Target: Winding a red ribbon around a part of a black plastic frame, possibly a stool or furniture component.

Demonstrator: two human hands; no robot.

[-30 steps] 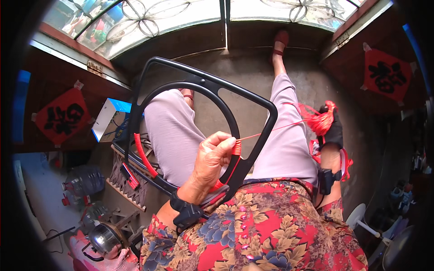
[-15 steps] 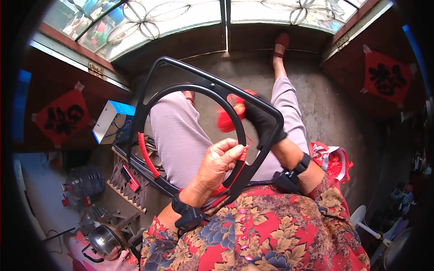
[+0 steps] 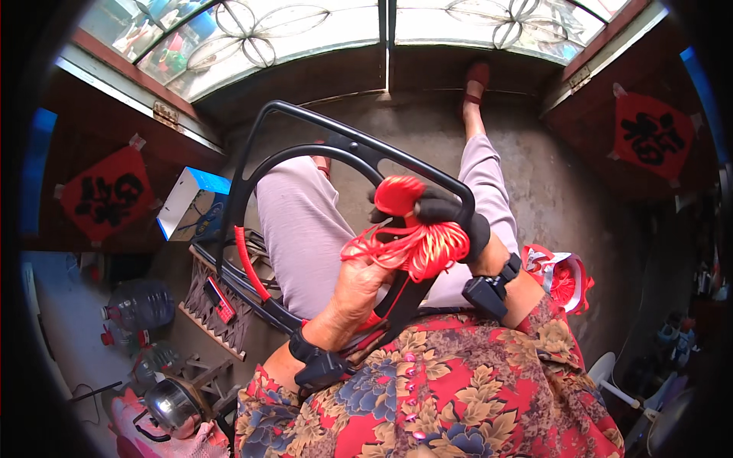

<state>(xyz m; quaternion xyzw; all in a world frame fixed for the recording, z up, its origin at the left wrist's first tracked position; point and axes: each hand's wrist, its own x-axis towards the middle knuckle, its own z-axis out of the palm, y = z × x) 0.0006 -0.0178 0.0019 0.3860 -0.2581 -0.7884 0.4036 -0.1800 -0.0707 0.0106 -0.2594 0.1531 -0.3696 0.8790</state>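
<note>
A black tubular frame (image 3: 324,120) with a round inner ring rests over my lap, tilted. Red cord wrapping (image 3: 250,263) covers part of the ring's left side. My left hand (image 3: 357,288) is closed on the ring's near right side; its fingertips are partly hidden by a hank of red cord (image 3: 427,248). That hank, with a looser loop sticking up at its top, is in my right hand (image 3: 454,210), which wears a black glove. Over the frame's right side, the hank hangs between the two hands. A strand of it runs down along the ring.
A white and blue box (image 3: 191,206) stands on the left, beside a woven-seat stool (image 3: 217,320) with a red phone-like device (image 3: 220,299) on it. Clear plastic bottles (image 3: 141,305) and a metal kettle (image 3: 174,408) are lower left. More red cord (image 3: 563,282) sits in a bag on the right.
My right hand has brought the red cord left and toward me, from behind the ring to over its right side, beside my left hand. The left hand keeps its hold on the frame.
</note>
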